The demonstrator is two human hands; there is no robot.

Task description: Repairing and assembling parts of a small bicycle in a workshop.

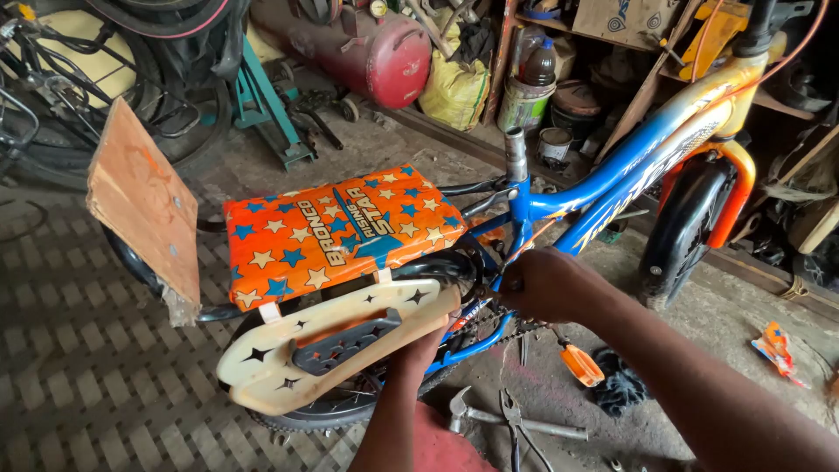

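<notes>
A small blue and orange bicycle [612, 170] stands in front of me, with no saddle on its bare seat post [516, 153]. My left hand [426, 343] reaches up from below and holds the near end of the cream chain guard [288, 354] with black stars. My right hand [540, 284] is closed around something at the frame beside the chain and crank; what it grips is hidden. Behind the guard sits the orange rear carrier cushion [336, 229] with blue and cream stars, and a plywood backrest [144, 203] stands at its left end.
On the concrete floor below lie a hammer [516, 421], pliers [514, 419], an orange-handled screwdriver [578, 362] and a black rag [619, 390]. A red tank [371, 52], tins, sacks and spare tyres crowd the back. A patterned mat [79, 367] covers the floor at left.
</notes>
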